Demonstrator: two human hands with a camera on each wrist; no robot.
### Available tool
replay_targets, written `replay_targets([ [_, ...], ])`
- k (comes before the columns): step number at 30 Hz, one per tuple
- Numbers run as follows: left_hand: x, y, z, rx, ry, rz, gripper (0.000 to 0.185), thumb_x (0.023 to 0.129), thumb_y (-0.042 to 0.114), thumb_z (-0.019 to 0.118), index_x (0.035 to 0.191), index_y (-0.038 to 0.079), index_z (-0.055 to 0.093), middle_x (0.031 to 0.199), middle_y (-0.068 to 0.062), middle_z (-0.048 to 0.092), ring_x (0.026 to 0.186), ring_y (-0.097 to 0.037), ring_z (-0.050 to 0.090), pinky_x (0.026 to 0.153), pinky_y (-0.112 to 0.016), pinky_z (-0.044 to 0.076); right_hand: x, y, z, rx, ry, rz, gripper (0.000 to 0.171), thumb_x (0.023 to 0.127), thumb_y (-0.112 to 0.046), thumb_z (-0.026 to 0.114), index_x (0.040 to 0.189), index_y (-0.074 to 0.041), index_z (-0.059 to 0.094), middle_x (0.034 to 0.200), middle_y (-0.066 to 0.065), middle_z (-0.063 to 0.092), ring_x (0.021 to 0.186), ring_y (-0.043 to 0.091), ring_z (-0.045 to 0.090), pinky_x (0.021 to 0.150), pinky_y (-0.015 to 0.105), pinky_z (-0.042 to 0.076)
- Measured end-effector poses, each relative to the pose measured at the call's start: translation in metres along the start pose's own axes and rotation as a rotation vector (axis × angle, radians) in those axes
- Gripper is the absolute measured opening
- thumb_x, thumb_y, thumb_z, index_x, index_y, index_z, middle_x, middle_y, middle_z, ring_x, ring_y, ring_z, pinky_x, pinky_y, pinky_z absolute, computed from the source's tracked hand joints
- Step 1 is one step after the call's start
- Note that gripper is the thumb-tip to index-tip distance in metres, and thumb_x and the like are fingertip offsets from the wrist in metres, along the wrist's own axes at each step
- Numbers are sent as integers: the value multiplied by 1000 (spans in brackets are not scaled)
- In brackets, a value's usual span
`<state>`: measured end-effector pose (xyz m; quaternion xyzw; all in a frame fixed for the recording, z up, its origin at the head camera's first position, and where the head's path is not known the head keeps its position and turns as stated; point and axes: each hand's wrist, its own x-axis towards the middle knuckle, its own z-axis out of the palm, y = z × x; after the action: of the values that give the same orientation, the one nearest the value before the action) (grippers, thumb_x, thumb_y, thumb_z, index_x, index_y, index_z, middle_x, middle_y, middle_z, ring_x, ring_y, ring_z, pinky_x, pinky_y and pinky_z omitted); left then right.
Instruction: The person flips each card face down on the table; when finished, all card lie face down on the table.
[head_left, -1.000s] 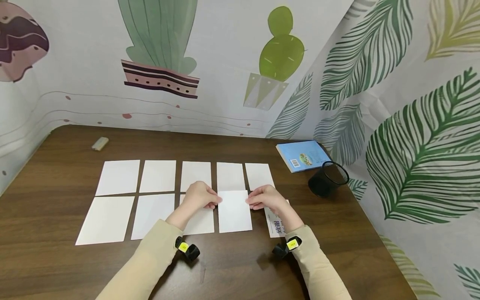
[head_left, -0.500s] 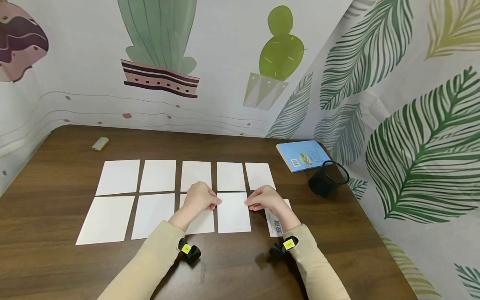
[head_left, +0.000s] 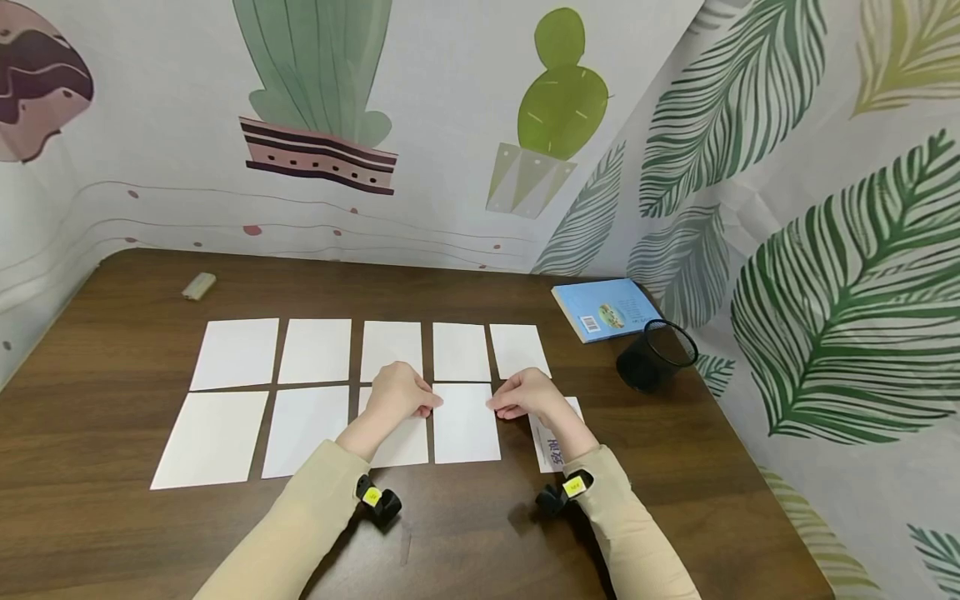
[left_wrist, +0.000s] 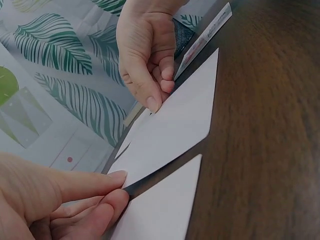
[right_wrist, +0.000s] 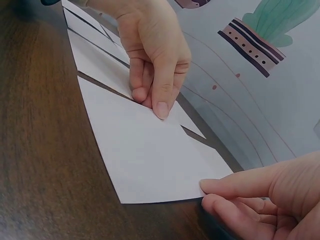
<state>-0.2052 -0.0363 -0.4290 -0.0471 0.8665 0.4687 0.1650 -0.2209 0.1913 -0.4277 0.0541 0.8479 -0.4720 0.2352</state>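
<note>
A blank white card lies fourth from the left in the front row, with a hand at each side edge. My left hand pinches its left edge near the far corner, thumb on top. Opposite, my right hand pinches the right edge the same way; its thumb and curled fingers show in the left wrist view. In the right wrist view the card looks flat, close over the wood. My left forearm and hand partly cover the third front card.
More blank white cards form two rows. At the front right a card with printed characters is partly under my right wrist. Beyond it stand a black mesh cup and a blue book. A small pale block lies back left.
The card between my hands has come down and slightly toward me, off the overlap with the card behind it, into line with the front row. Both hands keep their pinch; the right shifted slightly left.
</note>
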Motion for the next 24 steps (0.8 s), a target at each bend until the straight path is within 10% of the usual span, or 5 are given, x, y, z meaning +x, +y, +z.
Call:
replay_targets([
  [15,3,-1,0,-1,18,22,15,77,14,82,83,1,76,58,-1,68,49,-6,62,52,-16,49,-2,3,-8,26,-7,-21,17,83,-4,75,93,9,71,73,7,71,60,8,65,63,23,59],
  [24,0,7,13,-203,-45,216,24,83,14,77,103,0,74,92,-13,76,77,-17,72,73,-30,59,-9,14,-34,-21,0,-201,25,86,-13,74,101,5,67,86,10,73,73,13,67,57,21,52],
])
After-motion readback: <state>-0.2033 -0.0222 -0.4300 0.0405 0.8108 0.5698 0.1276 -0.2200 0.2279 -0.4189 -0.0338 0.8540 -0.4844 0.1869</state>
